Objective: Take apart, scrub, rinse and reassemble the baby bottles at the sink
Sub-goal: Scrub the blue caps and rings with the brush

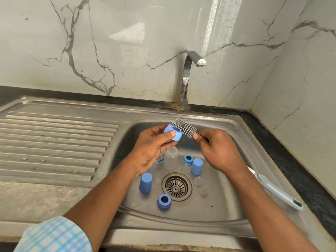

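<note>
Over the sink (220, 206) basin, in the head view, I am gripping a blue screw collar (173, 133) in the left hand (152, 148), with thumb and fingers curled round its wall. The right hand (218, 151) is pinching the stem end of a small grey bristle brush (185, 127) between thumb and fingertips. The bristles are meeting the collar at its open end; how far they are entering is hidden. Below the hands, a clear bottle (170, 158) is standing on the basin floor. Two blue caps (145, 182), two more collars (164, 201) and several clear teats (198, 181) are lying apart around the drain (177, 186). No water is showing at the tap (186, 79). A long-handled brush (278, 190) is resting on the right rim. I am judging disassembly complete and the scrubbing step in hand, on this collar. The next move is calling for a firm hold on the collar while the brush is twisted through its inner thread. Rinsing will then require a free hand for the tap.
</note>
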The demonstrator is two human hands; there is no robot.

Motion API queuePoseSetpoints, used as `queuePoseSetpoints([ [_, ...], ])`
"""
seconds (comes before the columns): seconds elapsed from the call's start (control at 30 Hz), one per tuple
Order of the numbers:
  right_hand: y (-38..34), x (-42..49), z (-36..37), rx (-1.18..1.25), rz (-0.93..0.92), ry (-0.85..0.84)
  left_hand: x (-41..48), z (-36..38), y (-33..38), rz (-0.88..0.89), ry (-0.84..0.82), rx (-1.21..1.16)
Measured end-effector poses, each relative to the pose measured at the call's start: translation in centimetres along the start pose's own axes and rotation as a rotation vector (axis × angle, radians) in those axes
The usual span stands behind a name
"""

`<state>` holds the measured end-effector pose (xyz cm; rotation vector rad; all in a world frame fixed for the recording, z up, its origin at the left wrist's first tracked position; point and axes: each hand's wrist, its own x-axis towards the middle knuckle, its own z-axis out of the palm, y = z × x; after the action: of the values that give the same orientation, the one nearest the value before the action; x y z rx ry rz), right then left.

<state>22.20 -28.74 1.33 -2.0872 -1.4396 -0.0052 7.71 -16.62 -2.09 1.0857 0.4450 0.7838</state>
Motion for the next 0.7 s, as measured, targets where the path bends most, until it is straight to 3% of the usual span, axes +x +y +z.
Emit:
queuePoseSetpoints([
  [0.27,-0.2,-0.1,-0.4,0.051,-0.015,-0.104,0.2,-0.3,0.0,0.000,0.056,0.081],
  [0.5,0.6,0.3,0.5,-0.107,0.018,-0.053,-0.8,1.0,-0.5,-0.056,-0.147,0.164],
  [0.7,0.3,0.2,0.6,-0.098,0.067,0.018,-0.1,-0.1,0.0,-0.075,-0.051,0.151],
])
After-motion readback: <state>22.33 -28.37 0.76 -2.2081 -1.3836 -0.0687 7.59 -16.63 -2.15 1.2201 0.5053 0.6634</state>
